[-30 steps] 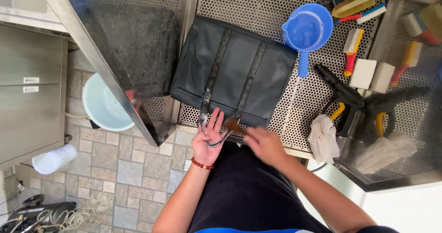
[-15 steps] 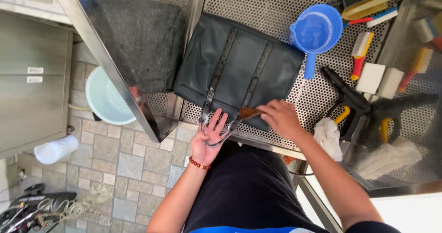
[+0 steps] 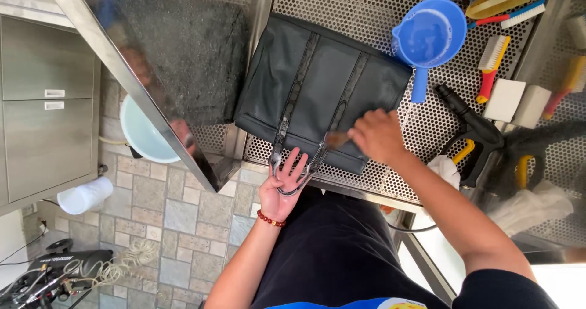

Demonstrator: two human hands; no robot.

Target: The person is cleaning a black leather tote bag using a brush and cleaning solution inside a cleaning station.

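Note:
A dark grey handbag lies flat on a perforated metal worktop. Its two handles hang over the near edge. My left hand lies palm up under the handles, fingers spread, supporting them. My right hand is closed on a small brush whose blurred bristle end touches the bag's near edge by the right handle strap.
A blue scoop, several brushes, white sponges, a black spray gun and white cloths lie right of the bag. At left, a steel panel, a pale bucket, cabinets and a tiled floor.
My right hand has moved up and right from beside the left hand onto the bag's near edge with the brush. The left hand stays under the handles.

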